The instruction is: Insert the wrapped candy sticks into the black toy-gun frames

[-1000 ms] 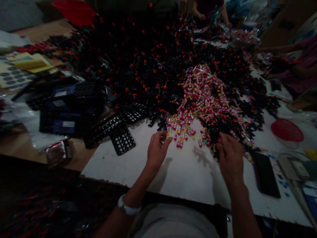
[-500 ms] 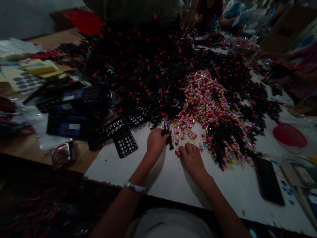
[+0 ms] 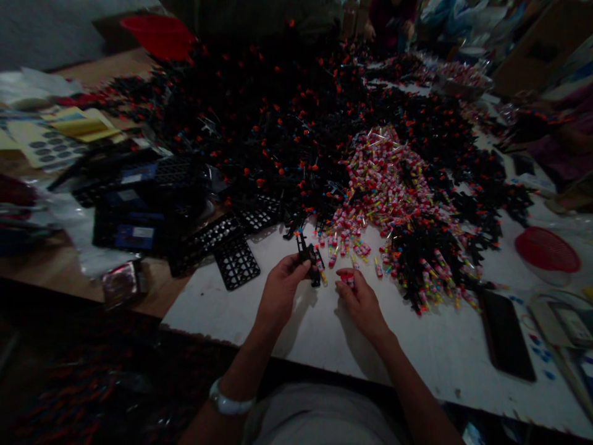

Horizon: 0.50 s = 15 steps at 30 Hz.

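Note:
My left hand (image 3: 279, 287) is closed on a small black toy gun (image 3: 307, 256), pinched between thumb and fingers just above the white tabletop (image 3: 296, 340). To its right, my right hand (image 3: 361, 303) is closed around a small red-and-white tube (image 3: 348, 281), partly hidden by the fingers. The two hands are a short way apart. Just beyond them lie several loose pink-and-yellow tubes (image 3: 378, 267), spilling from a big heap of such tubes (image 3: 384, 179). Another bunch of black toy guns mixed with tubes (image 3: 412, 259) lies to the right.
A large mound of black toy guns with orange tips (image 3: 259, 123) fills the back. Black perforated trays (image 3: 236, 262) lie at left. On the right are a phone (image 3: 507, 337) and a red basket (image 3: 546, 249). Another person (image 3: 393, 25) sits across the table.
My left hand has lifted the toy gun off the tabletop and tilted it. My right hand has raised the tube from the table and turned its fingers inward.

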Motion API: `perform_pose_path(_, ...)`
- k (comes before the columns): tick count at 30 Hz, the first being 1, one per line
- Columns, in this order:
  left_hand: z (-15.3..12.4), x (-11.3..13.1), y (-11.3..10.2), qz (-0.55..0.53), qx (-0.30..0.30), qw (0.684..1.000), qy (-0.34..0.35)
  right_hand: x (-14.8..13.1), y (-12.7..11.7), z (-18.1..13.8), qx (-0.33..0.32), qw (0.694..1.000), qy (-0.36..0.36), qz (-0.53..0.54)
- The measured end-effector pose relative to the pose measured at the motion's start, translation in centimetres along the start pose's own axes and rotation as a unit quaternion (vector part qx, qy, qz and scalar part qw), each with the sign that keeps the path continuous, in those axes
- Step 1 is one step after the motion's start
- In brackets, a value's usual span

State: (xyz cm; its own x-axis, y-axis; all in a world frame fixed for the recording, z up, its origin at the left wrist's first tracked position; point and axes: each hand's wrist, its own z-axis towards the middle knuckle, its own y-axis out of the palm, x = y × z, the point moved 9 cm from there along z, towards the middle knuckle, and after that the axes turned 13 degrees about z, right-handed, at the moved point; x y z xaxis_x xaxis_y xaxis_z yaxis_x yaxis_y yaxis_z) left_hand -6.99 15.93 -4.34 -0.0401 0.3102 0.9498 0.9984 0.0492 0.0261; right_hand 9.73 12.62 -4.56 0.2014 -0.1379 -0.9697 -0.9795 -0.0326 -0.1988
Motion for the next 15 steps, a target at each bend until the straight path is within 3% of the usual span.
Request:
perform_pose_path(4, -2.3, -1.6, 2.1, -0.053, -0.020, 0.998, -0.022, 0.2, 1.2, -1.0, -0.019, 0.994, 0.054, 0.094)
perform_pose_path(7, -3.1, -1.7, 2.9, -0.028, -0.023, 0.999, -0.023, -0.1, 1.0, -1.1, -0.018, 0.996, 0.033, 0.077)
perform_pose_path(15, -3.2, -1.0, 2.4, 0.060, -0.033, 0.997, -0.036, -1.1, -0.7, -2.3, -0.066, 0.998, -0.009, -0.008)
